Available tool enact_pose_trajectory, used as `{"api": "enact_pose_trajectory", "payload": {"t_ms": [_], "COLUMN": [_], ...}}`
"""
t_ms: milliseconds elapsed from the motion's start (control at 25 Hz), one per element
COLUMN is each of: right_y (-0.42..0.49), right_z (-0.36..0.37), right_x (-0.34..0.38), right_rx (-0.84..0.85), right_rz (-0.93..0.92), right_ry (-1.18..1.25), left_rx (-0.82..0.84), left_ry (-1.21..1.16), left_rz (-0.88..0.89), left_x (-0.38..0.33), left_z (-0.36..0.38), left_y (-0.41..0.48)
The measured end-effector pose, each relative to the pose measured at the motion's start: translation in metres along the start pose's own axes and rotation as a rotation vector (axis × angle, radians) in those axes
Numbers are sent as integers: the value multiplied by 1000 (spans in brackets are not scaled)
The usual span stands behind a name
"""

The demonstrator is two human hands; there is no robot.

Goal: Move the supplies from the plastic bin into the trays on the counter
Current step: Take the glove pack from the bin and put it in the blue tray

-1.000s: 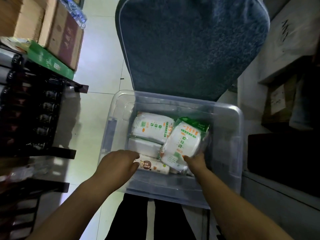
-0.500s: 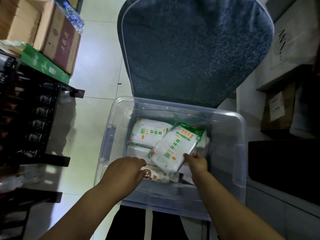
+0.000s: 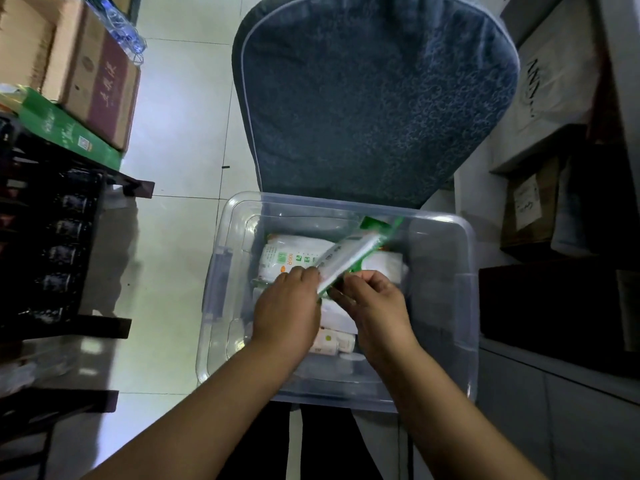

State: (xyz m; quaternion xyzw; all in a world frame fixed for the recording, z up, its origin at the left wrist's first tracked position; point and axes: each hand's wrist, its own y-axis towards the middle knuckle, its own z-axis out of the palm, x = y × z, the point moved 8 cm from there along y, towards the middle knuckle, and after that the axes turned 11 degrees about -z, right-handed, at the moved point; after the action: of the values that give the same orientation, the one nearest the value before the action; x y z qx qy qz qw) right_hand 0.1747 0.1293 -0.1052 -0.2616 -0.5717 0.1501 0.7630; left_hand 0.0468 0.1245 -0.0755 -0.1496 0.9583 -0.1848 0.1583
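1. Nearest the camera, both forearms reach forward over the near wall of the plastic bin (image 3: 221, 271). I cannot tell what the bin rests on.
2. The left hand (image 3: 287, 306) has its fingers curled round the near left edge of a green-and-white packet (image 3: 349, 254). The right hand (image 3: 375, 306) pinches the packet's near lower corner. Both hands are clamped on this one packet and sit close together.
3. The packet stands tilted on edge above the other supplies. Its green far end points toward the bin's far right corner and looks close to the rim there.
4. The step in hand appears to be lifting this packet out.
   - The film looks thin and floppy, so a straight upward lift should serve better than dragging it across the wall.
   - Keeping both grips until the far end clears the rim would stop it snagging or folding.
   - After that, one hand could probably carry it, leaving the other free for the next item.
5. Several things lie below in the bin: a white pack with green print (image 3: 287, 258) on the left, another white pack (image 3: 384, 265) on the right, and a small labelled roll (image 3: 329, 341) toward the near wall. With this much left, the task seems to be at an early stage.
6. Beyond the bin rises a blue chair back (image 3: 374, 98). A cardboard box (image 3: 97, 81) and a dark rack (image 3: 52, 237) stand to the left.
7. Neither the trays nor the worktop is in view, so the person will likely have to turn to reach them.
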Motion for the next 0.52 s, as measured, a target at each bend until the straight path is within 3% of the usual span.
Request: {"api": "enact_pose_trajectory", "payload": {"t_ms": [80, 200, 400, 520], "right_y": [0, 13, 58, 95], "right_z": [-10, -65, -108, -107], "right_x": [16, 21, -48, -79], "right_rx": [16, -129, -166, -158], "right_rz": [-76, -147, 47, 68], "right_ry": [-51, -324, -762, -984], "left_rx": [-50, -125, -157, -153], "left_ry": [-21, -128, -225, -345], "left_rz": [-59, -167, -221, -250], "left_x": [18, 64, 110, 122], "left_z": [-18, -45, -49, -39], "left_y": [13, 22, 26, 22]}}
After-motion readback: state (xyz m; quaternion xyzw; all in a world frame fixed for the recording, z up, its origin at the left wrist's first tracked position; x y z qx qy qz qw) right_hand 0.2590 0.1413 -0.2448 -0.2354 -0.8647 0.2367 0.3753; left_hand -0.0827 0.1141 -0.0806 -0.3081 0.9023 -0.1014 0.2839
